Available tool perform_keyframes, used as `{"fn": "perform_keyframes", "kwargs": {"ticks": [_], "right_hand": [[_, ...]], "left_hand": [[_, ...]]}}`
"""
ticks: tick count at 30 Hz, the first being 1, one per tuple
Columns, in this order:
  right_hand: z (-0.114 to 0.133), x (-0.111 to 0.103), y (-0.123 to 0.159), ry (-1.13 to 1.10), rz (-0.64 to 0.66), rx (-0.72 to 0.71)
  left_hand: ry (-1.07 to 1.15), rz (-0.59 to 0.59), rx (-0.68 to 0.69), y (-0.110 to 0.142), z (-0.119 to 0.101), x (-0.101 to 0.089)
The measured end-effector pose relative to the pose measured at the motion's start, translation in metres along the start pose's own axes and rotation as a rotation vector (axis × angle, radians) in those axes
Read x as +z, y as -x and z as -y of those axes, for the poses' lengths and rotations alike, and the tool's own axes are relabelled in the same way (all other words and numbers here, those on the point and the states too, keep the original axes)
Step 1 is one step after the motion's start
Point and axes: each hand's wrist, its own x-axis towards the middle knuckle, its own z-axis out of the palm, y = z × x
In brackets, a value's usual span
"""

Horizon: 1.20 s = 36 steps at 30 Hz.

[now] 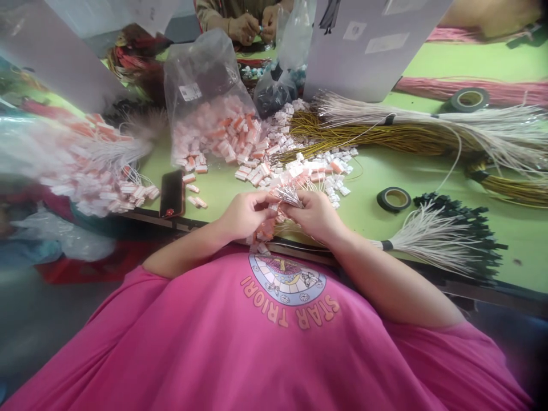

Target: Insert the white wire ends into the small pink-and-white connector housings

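Close to the table's front edge, my two hands meet over a bunch of thin white wires (289, 195) with silvery tips. My right hand (315, 216) is closed around the bunch. My left hand (250, 216) pinches thumb and fingers together beside the wire tips; whatever lies between them is too small to make out. White-and-orange plastic connectors (263, 231) hang under and around the fingers. Just beyond my hands, loose white-and-orange connectors (254, 171) and small white connectors (338, 185) are heaped on the green table (222, 200).
A clear plastic bag (201, 68) of connectors stands ahead, with a phone (172, 194) at front left. Tape rolls (394, 199), a white wire bundle with black connectors (454, 234) and yellow wires (377, 137) lie right. Across the table, a person's hands (252, 27) are working.
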Motion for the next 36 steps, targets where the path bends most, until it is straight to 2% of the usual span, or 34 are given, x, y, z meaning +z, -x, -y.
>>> {"fn": "perform_keyframes", "kwargs": {"ticks": [3, 8, 10, 13, 16, 18, 19, 20, 22, 24, 28, 31, 34, 36], "right_hand": [[-0.001, 0.000, -0.001, 0.019, 0.024, 0.031], [0.000, 0.000, 0.001, -0.024, 0.048, -0.026], [0.000, -0.002, 0.000, -0.064, 0.091, -0.029], [-0.001, -0.006, -0.002, -0.059, 0.107, 0.003], [-0.002, -0.011, -0.004, -0.024, 0.041, -0.001], [-0.002, -0.012, -0.004, -0.043, 0.034, 0.011], [-0.002, -0.012, -0.004, -0.055, 0.045, 0.030], [-0.001, -0.012, -0.003, -0.064, 0.057, 0.053], [0.001, -0.011, -0.003, -0.077, 0.073, 0.086], [0.002, -0.011, -0.003, -0.092, 0.087, 0.102], [0.002, -0.009, -0.003, -0.156, 0.094, 0.095], [0.001, -0.008, -0.003, -0.185, 0.074, 0.085], [0.000, -0.007, -0.002, -0.198, 0.053, 0.081], [0.000, -0.006, -0.002, -0.222, 0.050, 0.080]], "left_hand": [[-0.037, -0.014, 0.013, 0.000, 0.001, 0.001], [0.054, 0.093, -0.095, 0.004, 0.000, 0.006], [0.003, 0.101, -0.027, 0.005, -0.002, 0.004], [-0.192, 0.101, 0.163, 0.003, -0.001, -0.012], [-0.444, 0.038, 0.230, -0.010, 0.014, -0.048], [-0.674, -0.170, 0.120, -0.025, 0.032, -0.079], [-0.799, -0.270, 0.022, -0.033, 0.043, -0.094], [-0.906, -0.308, -0.102, -0.041, 0.053, -0.108], [-1.019, -0.287, -0.296, -0.056, 0.070, -0.129], [-1.058, -0.256, -0.377, -0.067, 0.083, -0.140], [-1.064, -0.234, -0.380, -0.076, 0.097, -0.146], [-1.035, -0.222, -0.406, -0.077, 0.097, -0.150], [-0.947, -0.300, -0.331, -0.069, 0.084, -0.146], [-0.719, -0.328, -0.226, -0.060, 0.068, -0.132]]}}
